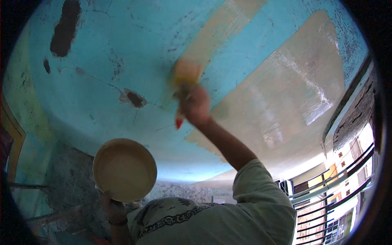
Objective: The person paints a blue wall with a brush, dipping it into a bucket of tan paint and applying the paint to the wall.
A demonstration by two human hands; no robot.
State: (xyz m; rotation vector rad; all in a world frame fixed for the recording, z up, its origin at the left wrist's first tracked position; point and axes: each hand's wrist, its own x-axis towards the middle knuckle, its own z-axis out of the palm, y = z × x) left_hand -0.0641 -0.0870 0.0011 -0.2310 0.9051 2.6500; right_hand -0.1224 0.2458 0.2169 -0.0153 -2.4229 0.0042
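A grey-green short-sleeved shirt (216, 224) with a dark patterned band across it fills the near edge, closest of all. Beyond it, at the middle of the far part, the paintbrush (187, 77) lies against the blue wall (143, 45), its red handle tip pointing back toward the person. The fingers of the right hand (197, 107) are closed around its handle, though blur hides how each one sits. From the bristles a beige stripe (226, 30) runs far and to the right, apart from the broad glossy beige coat (277, 87) on the right; blue shows between them, and uneven pressure or a thinly loaded brush could leave streaks there. Just left of the brush, a bare patch (134, 99) with a crack running from it could flake or shed grit into the bristles if they drag over it; a larger dark patch (65, 30) lies far left. Near left, the left hand (114, 209) grips the round tub (125, 169) of beige paint at its near rim; shadow hides most of its fingers. This one-sided hold could let the tub tip and spill, should attention stay on the brush. A railing (314, 208) stands near right, well apart from both.
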